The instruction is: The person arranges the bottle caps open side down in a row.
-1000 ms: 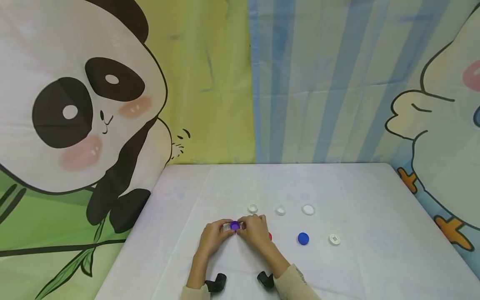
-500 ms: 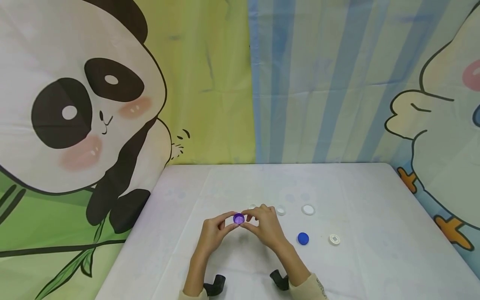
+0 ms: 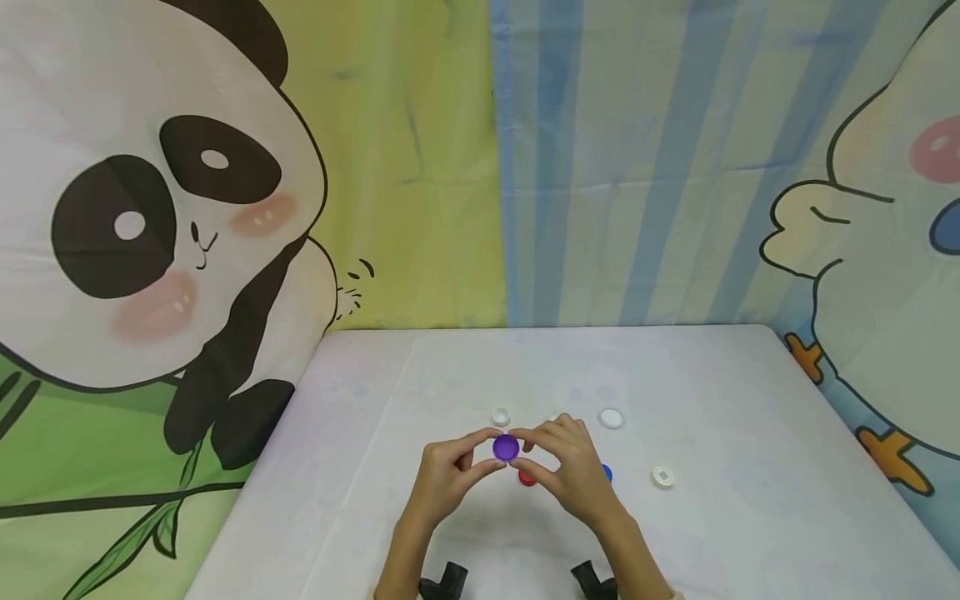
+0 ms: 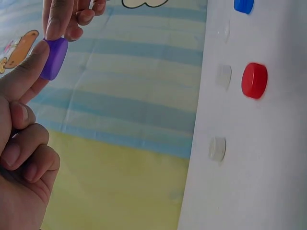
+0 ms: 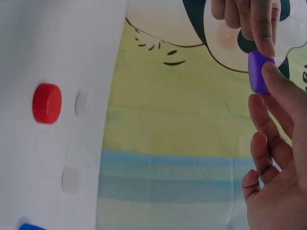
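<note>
A round purple bottle cap (image 3: pixel 506 448) is held up above the table between both hands. My left hand (image 3: pixel 444 475) pinches its left edge between thumb and index finger, and my right hand (image 3: pixel 576 468) pinches the opposite edge in the same way. Both wrist views show the purple cap (image 4: pixel 55 58) side-on, raised well off the white tabletop. Below it, a red cap (image 3: pixel 527 478) lies on the table, partly covered by the right hand in the head view. Also partly behind that hand is a blue cap (image 3: pixel 607 472).
Pale round caps lie farther back on the white table (image 3: pixel 360 500): one at the back middle (image 3: pixel 500 417), a wider one (image 3: pixel 611 418) to its right. Another white cap (image 3: pixel 662 477) sits right of the blue one. Printed curtains hang behind the table.
Both hands have lifted the purple cap off the table and carried it to the right, closer to the camera. The red cap shows again, while the blue one is now partly covered.
</note>
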{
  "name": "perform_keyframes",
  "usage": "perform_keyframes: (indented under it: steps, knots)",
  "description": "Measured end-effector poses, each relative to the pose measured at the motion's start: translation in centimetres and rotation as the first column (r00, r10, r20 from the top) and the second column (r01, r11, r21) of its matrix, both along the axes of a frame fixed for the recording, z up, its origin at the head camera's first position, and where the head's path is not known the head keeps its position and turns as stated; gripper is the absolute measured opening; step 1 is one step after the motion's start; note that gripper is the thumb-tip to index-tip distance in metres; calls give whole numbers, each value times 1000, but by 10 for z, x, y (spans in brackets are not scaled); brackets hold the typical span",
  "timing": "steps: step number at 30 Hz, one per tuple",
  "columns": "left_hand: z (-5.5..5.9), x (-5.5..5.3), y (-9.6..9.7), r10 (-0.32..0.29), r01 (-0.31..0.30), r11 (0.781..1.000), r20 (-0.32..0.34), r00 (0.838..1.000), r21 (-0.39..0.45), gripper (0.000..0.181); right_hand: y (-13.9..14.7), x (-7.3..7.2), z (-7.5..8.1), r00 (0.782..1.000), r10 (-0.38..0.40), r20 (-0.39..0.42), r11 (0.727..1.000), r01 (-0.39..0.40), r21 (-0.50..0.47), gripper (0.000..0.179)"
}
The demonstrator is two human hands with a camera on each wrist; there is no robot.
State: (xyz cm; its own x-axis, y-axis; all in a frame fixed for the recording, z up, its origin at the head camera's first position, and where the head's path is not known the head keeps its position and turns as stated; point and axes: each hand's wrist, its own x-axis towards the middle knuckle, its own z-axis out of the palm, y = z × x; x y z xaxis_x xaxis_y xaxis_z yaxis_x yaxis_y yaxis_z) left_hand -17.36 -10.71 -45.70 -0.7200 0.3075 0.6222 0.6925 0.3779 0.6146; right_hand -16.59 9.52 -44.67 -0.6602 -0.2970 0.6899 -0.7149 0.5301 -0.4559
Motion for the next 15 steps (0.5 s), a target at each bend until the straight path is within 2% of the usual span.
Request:
perform_keyframes:
  steps: [4, 8, 15]
  knots:
    - [2, 3, 6, -18, 18, 1000, -24, 1000, 5, 34, 6, 4, 0, 1000, 12, 1, 1000, -12, -21, 31]
    - [2, 4, 10, -29, 29, 1000, -16, 999, 6, 33, 10, 7, -2, 1000, 17, -5, 999, -17, -46, 33]
    - [-1, 7, 15, -46, 45, 999, 87, 995, 19, 31, 15, 10, -6, 998, 20, -51, 997, -24, -71, 37]
